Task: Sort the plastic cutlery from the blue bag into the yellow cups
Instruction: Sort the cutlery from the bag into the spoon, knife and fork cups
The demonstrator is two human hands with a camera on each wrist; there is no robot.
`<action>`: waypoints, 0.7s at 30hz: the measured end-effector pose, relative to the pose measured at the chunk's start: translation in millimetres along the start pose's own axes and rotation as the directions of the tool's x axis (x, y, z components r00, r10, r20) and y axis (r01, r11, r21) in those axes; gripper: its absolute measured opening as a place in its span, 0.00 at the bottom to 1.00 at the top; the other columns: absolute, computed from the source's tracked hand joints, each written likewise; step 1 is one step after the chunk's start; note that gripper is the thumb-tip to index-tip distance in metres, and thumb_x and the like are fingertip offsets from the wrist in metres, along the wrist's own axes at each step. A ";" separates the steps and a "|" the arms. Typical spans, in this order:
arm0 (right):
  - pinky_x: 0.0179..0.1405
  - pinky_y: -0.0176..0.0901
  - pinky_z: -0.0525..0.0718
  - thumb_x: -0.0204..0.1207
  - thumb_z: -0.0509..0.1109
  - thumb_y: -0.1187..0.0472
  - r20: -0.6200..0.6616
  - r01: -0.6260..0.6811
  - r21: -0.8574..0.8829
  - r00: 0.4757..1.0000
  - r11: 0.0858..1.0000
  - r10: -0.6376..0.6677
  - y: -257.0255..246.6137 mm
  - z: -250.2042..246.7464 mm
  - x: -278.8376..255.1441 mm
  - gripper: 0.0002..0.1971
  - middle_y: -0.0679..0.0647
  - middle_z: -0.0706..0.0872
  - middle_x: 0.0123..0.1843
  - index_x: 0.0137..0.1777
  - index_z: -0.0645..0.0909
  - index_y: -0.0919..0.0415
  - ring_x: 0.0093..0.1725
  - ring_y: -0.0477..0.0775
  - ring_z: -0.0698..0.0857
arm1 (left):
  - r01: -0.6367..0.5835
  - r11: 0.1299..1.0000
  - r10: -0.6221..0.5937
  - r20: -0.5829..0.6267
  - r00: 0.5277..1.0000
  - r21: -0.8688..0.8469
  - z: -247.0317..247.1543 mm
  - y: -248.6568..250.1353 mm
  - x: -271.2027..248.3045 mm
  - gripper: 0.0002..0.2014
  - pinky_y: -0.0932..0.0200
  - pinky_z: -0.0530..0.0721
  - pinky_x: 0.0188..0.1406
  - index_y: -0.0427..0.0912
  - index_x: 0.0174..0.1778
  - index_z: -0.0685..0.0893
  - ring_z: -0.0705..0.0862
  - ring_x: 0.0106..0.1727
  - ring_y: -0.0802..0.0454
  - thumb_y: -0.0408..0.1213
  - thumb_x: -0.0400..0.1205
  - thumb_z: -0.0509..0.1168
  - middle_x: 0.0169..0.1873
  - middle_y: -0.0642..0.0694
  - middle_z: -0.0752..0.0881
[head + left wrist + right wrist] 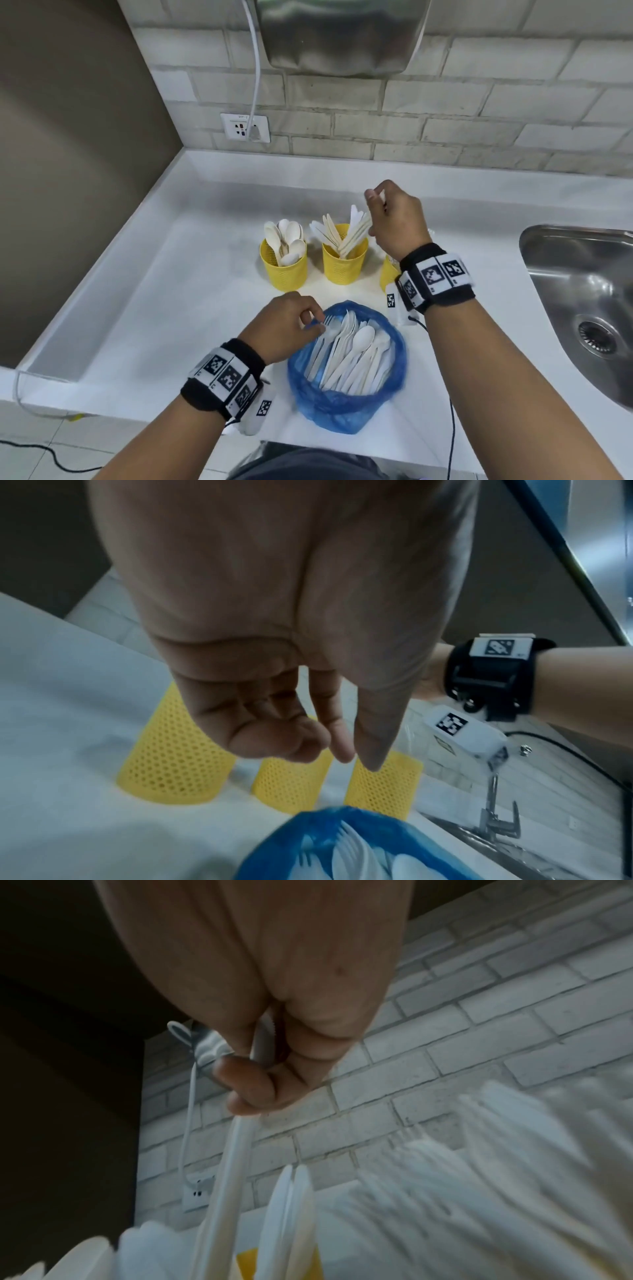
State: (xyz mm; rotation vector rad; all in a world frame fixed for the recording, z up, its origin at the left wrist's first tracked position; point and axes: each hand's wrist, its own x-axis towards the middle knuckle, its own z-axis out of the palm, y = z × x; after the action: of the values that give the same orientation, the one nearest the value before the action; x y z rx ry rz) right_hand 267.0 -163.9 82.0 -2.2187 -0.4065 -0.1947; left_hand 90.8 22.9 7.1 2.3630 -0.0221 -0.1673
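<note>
Three yellow mesh cups stand on the white counter [171, 291]. The left cup [286, 270] holds spoons, the middle cup [344, 263] holds knives, and the right cup [388, 274] is mostly hidden behind my right wrist. My right hand [376, 202] pinches a white plastic knife [229, 1150] by its serrated end above the middle cup, handle pointing down among the knives. The blue bag [342, 401] lies in front with several white forks, spoons and knives [349, 349] inside. My left hand [318, 323] hovers at the bag's left rim near the fork tines; in the left wrist view its loosely curled fingers [346, 753] hold nothing.
A steel sink [582, 291] is set into the counter at the right, with its tap [496, 818] behind. On the brick wall hang a steel dryer [342, 34] and a socket [245, 127] with a white cable. A brown wall closes the left side.
</note>
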 end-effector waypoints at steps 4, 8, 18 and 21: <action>0.46 0.49 0.77 0.91 0.59 0.51 0.222 0.059 -0.140 0.975 0.988 -0.027 -7.0 18.8 0.8 0.16 0.64 0.88 0.50 0.58 0.80 0.65 0.50 0.64 0.85 | 0.023 1.000 -0.022 0.075 0.997 -0.006 14.5 -3.2 -2.3 0.06 0.62 0.81 0.48 0.55 0.48 0.88 0.83 0.43 0.59 0.45 0.78 0.78 0.44 0.51 0.84; 0.62 0.54 0.81 0.89 0.61 0.50 0.207 0.124 -0.175 0.974 0.977 -0.086 -10.4 16.9 -6.0 0.18 0.63 0.83 0.64 0.68 0.80 0.62 0.62 0.65 0.83 | 0.043 0.999 -0.043 0.045 0.998 -0.006 17.6 -4.3 -4.5 0.06 0.73 0.77 0.43 0.53 0.49 0.88 0.82 0.40 0.62 0.43 0.79 0.78 0.43 0.53 0.84; 0.43 0.39 0.83 0.81 0.62 0.53 0.315 0.024 0.121 0.947 0.992 -0.061 1.1 -23.0 -108.3 0.12 0.46 0.88 0.38 0.46 0.85 0.57 0.38 0.45 0.85 | 0.057 0.992 -0.073 0.144 0.987 0.114 38.5 5.2 -20.1 0.11 0.59 0.82 0.46 0.49 0.54 0.85 0.82 0.40 0.61 0.44 0.79 0.76 0.44 0.54 0.84; 0.46 0.50 0.83 0.80 0.64 0.54 0.593 0.041 -0.021 0.805 0.999 -0.020 27.4 -12.0 -153.4 0.13 0.50 0.91 0.38 0.41 0.87 0.58 0.38 0.47 0.86 | 0.105 0.979 -0.119 0.075 0.990 0.176 50.9 6.3 -21.6 0.20 0.53 0.79 0.50 0.47 0.62 0.80 0.83 0.46 0.51 0.50 0.79 0.75 0.51 0.50 0.78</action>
State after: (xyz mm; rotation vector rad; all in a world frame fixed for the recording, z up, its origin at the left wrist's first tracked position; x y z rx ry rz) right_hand 133.3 -223.4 27.2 -2.2715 -0.7818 0.5033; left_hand 63.1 -15.6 -22.1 2.5295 0.0583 -0.3328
